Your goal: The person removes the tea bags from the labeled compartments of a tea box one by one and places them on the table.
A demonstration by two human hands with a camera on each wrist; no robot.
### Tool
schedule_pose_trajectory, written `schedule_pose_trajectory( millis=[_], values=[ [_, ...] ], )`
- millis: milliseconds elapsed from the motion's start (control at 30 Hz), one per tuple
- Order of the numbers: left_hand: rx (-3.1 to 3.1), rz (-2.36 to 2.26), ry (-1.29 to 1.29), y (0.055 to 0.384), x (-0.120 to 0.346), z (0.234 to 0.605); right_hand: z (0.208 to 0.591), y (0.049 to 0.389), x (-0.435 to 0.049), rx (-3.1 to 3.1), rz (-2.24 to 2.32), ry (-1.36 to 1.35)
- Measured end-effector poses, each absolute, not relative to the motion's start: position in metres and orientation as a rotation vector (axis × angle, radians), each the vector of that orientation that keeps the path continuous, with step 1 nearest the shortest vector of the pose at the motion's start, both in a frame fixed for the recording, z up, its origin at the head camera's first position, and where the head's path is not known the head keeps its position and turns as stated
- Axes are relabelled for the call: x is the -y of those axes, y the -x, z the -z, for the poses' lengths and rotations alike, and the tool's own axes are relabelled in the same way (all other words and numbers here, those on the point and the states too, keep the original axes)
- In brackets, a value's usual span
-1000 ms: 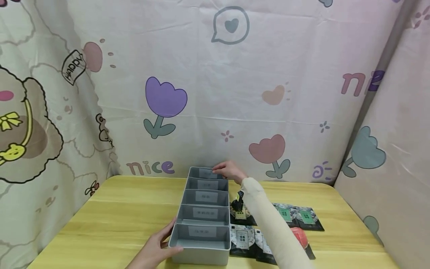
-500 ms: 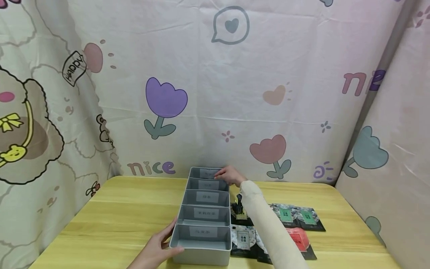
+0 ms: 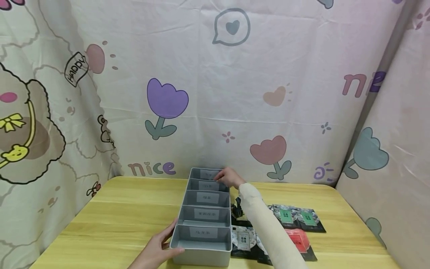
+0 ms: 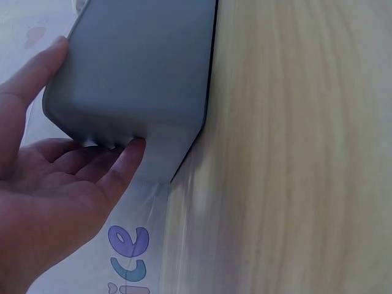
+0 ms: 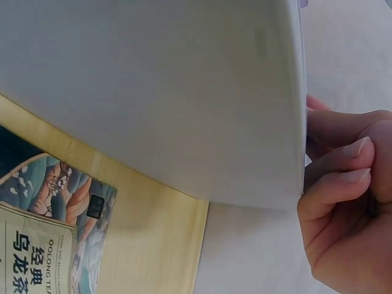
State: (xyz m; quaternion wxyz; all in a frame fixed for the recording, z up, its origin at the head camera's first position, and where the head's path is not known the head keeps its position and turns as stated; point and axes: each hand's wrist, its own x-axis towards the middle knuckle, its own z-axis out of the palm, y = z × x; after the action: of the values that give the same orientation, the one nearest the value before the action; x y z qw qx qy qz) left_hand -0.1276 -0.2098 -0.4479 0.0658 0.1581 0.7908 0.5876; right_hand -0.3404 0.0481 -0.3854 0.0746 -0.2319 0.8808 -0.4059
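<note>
A long grey storage box (image 3: 206, 257) stands lengthwise on the table, split by dividers into several compartments, each with a pale label (image 3: 203, 232). My left hand (image 3: 157, 244) grips its near left corner; the thumb is on the front rim and the fingers touch the left side. In the left wrist view this hand (image 4: 67, 184) has its fingertips against the box wall. My right hand (image 3: 231, 177) reaches over the far right rim, fingertips by the divider between the two farthest compartments. Its lower fingers look curled in the right wrist view, and the rim hides what the foremost fingertips touch.
Right of the box lie flat tea packets: a white-labelled one (image 3: 243, 241), a red one (image 3: 299, 241), two green-labelled ones (image 3: 307, 217), and an oolong tea packet (image 5: 43, 233). My right sleeve (image 3: 268, 228) covers some. A printed cloth (image 3: 208, 123) hangs behind the table.
My right hand has shifted slightly nearer, its fingertips passing from the farthest compartment's label to the divider before the second compartment. The left hand and the box stay about where they were.
</note>
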Motion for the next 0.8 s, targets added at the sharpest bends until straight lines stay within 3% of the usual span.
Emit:
schedule_pose_trajectory(
  millis=[800],
  values=[
    [-2.390, -1.786, -0.501, 0.1284, 0.2099, 0.4485, 0.3940, 0.3394, -0.0478, -2.785, 1.360, 0.697]
  ],
)
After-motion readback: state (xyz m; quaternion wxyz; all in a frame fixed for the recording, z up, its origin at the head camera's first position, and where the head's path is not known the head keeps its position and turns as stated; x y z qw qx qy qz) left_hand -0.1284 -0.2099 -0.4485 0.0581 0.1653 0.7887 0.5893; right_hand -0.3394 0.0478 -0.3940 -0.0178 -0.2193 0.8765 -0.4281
